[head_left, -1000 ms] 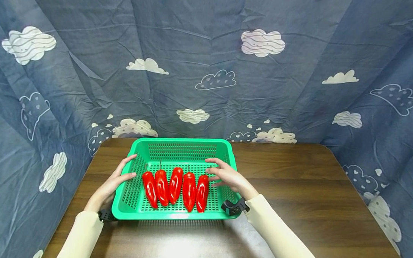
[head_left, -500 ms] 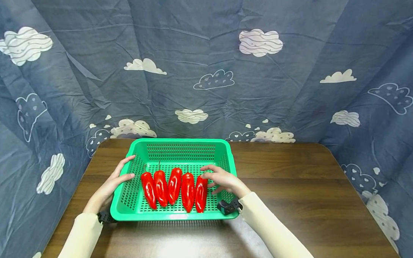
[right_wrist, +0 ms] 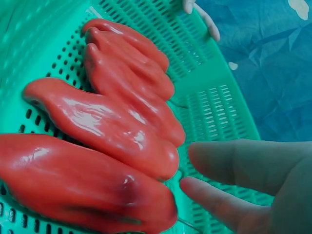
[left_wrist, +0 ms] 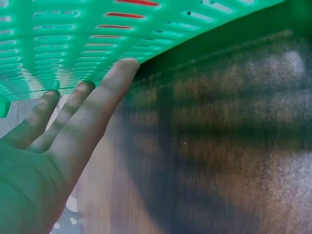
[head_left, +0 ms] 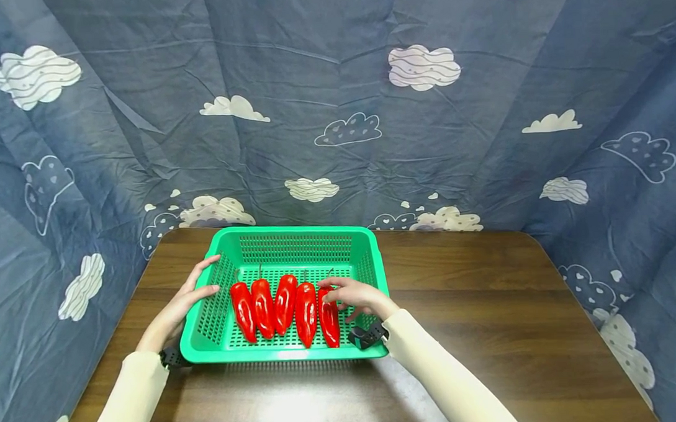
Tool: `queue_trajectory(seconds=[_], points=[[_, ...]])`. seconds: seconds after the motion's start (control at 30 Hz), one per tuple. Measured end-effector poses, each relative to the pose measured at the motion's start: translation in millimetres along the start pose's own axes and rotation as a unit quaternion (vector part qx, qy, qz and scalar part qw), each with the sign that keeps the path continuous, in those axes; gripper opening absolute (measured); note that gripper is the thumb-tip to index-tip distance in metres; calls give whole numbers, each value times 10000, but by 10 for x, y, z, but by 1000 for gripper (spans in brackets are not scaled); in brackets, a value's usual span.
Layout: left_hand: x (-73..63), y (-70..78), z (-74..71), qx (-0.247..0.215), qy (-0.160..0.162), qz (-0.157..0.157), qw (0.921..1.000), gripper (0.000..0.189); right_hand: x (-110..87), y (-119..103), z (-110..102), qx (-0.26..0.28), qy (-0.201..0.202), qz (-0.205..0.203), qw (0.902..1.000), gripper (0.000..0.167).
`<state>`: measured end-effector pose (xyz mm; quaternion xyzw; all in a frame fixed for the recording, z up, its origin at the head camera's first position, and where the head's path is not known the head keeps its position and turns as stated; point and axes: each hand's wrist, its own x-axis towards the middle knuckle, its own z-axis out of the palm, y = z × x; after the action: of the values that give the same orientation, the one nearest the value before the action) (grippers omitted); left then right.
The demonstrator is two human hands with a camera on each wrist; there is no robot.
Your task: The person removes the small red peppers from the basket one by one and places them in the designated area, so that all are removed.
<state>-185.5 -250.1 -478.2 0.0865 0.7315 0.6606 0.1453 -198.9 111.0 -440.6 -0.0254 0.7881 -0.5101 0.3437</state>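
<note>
Green plastic forms the perforated rectangular basket (head_left: 293, 354), which stands on a brown wood-grain table (head_left: 475, 293). Inside the basket, five long glossy red peppers (head_left: 286, 303) lie side by side. Against the basket's left side rests the left hand (head_left: 179, 306), fingers straight and spread. Over the basket's right part, the right hand (head_left: 360, 295) is spread wide near a pepper's stem end; contact there cannot be told.

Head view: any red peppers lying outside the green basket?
No, all five visible red peppers lie side by side inside the green basket.
</note>
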Motion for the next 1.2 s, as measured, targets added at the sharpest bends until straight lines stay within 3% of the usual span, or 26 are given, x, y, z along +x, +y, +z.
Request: queue_trajectory(seconds=[0.37,0.6,1.2], points=[[-10,-4,-2,27,42,-36,10000,64,69,45,-5,-171,-101,37,9998,49],[-15,-15,-1,-346,-39,-95,9993,62,67,63,1,-17,-98,-208,9997,47],[3,-35,-1,-426,-17,-258,9988,62,27,36,-42,960,389,-1058,9890,43]])
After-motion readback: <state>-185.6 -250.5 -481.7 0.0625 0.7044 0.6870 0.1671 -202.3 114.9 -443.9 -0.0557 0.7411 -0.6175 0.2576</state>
